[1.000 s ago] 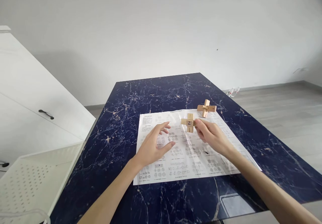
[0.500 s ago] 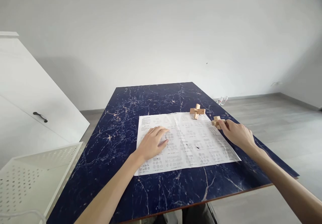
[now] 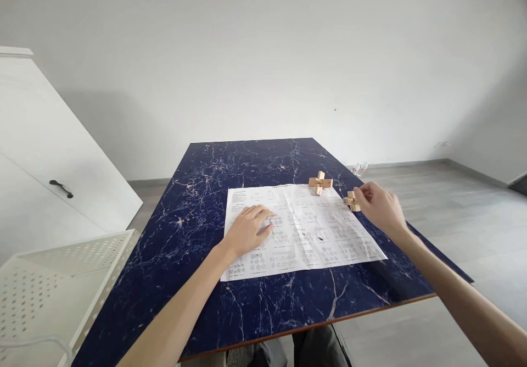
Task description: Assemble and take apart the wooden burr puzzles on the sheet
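Observation:
My left hand lies flat on a creased white instruction sheet, its fingers stretched out and holding nothing. The sheet is printed with rows of small diagrams. At its far right corner sits a cross-shaped wooden interlocking puzzle. A smaller wooden interlocking puzzle stands by the sheet's right edge. My right hand is just to the right of it, with fingers curled in a pinch beside its top. Whether the fingertips touch it or hold a piece is hidden.
All this rests on a dark blue marble-patterned table. To the left are a white cabinet with a black handle and a cream perforated bin. Clear plastic bottles show beyond the table's right edge.
My right hand has risen slightly from the smaller puzzle, its fingers drawn in. That puzzle keeps its place by the sheet. My left hand stays put; the view has shifted a little.

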`<action>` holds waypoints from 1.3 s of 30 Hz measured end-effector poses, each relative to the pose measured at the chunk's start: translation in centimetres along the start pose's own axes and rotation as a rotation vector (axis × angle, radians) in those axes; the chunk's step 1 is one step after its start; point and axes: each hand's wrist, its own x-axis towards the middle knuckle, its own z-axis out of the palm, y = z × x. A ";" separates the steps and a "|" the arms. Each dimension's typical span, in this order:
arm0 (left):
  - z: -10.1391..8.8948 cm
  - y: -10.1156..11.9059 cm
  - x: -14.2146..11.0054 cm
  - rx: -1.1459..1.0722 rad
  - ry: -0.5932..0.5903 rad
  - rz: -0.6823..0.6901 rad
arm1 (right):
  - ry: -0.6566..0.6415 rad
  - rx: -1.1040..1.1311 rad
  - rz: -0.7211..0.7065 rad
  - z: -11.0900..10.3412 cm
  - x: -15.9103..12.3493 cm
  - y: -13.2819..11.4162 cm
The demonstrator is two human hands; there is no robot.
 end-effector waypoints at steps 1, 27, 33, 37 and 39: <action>0.0 -0.1 0.0 -0.001 0.002 0.000 | 0.005 0.027 -0.035 0.6 -0.2 -0.5; 0.2 -0.6 -0.1 -0.027 0.015 -0.020 | -0.141 0.054 0.111 6.5 3.8 -7.3; 0.3 -0.5 0.1 -0.056 0.026 -0.030 | -0.134 0.393 0.028 6.7 2.0 -9.4; 0.5 -0.3 0.3 -0.098 0.093 -0.097 | -0.304 0.773 -0.021 7.7 -0.2 -11.5; 0.7 -0.3 0.4 -0.119 0.150 -0.155 | -0.390 0.928 -0.042 8.3 -1.2 -12.4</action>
